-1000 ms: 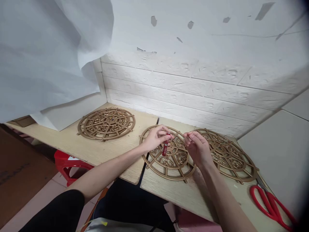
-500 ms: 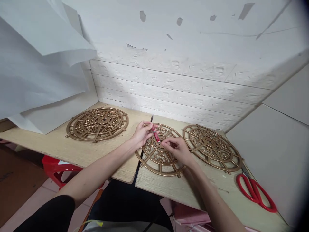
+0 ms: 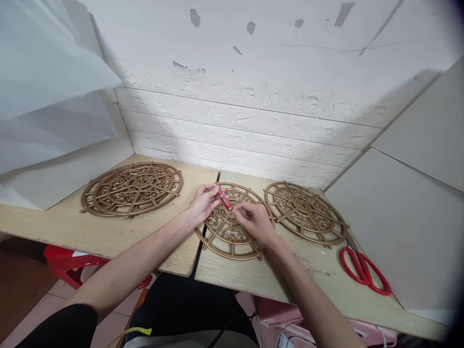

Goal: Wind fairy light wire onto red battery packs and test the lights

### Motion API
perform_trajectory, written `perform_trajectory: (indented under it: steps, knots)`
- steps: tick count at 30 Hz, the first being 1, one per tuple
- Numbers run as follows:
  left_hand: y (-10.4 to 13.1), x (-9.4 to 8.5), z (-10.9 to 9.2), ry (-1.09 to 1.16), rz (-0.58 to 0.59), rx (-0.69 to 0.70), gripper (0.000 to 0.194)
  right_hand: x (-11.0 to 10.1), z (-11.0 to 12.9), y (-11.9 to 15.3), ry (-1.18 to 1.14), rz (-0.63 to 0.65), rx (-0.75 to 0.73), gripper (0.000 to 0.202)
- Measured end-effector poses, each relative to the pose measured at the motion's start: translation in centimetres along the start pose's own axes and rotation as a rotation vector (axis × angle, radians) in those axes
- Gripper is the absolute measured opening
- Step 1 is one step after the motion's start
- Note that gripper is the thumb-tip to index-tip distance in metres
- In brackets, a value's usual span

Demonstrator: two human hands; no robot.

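My left hand (image 3: 206, 202) grips a slim red tube (image 3: 224, 198) with silver bands, tilted so that its lower end points to the right. At that lower end the thumb and fingers of my right hand (image 3: 253, 220) are pinched together. Whatever sits between those fingertips is too small to make out. Below both hands a round gold openwork panel (image 3: 234, 249) with scroll patterns lies flat on the table, partly covered by them.
More gold round panels lie at the left (image 3: 132, 191) and right (image 3: 306, 212). Red-handled scissors (image 3: 364, 270) rest near the right partition. A gap (image 3: 197, 263) splits the tabletop (image 3: 152, 241). White sheets (image 3: 47, 87) hang at left; a red stool (image 3: 68, 263) stands below.
The camera has turned a little to the right, so everything sits farther left in view. Both hands keep nearly the same pose at the red tube.
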State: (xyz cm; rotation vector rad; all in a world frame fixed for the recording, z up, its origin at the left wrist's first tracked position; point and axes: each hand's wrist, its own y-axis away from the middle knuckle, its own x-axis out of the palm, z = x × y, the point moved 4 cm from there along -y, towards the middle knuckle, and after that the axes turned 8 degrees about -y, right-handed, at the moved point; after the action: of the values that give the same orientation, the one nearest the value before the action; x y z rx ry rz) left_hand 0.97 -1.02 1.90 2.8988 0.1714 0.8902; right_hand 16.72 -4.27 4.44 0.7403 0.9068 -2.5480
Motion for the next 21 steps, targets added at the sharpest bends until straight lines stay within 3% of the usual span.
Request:
perform_trajectory:
  steps: [8,21]
  knots:
    - [0.36,0.23,-0.23,0.018,-0.015,0.010,0.017,-0.11,0.28,-0.05,0.073,-0.022,-0.003,0.023]
    - [0.67,0.65,-0.25,-0.020,0.037,0.139,0.026,0.16,-0.30,0.00,0.093,-0.048,-0.032,0.017]
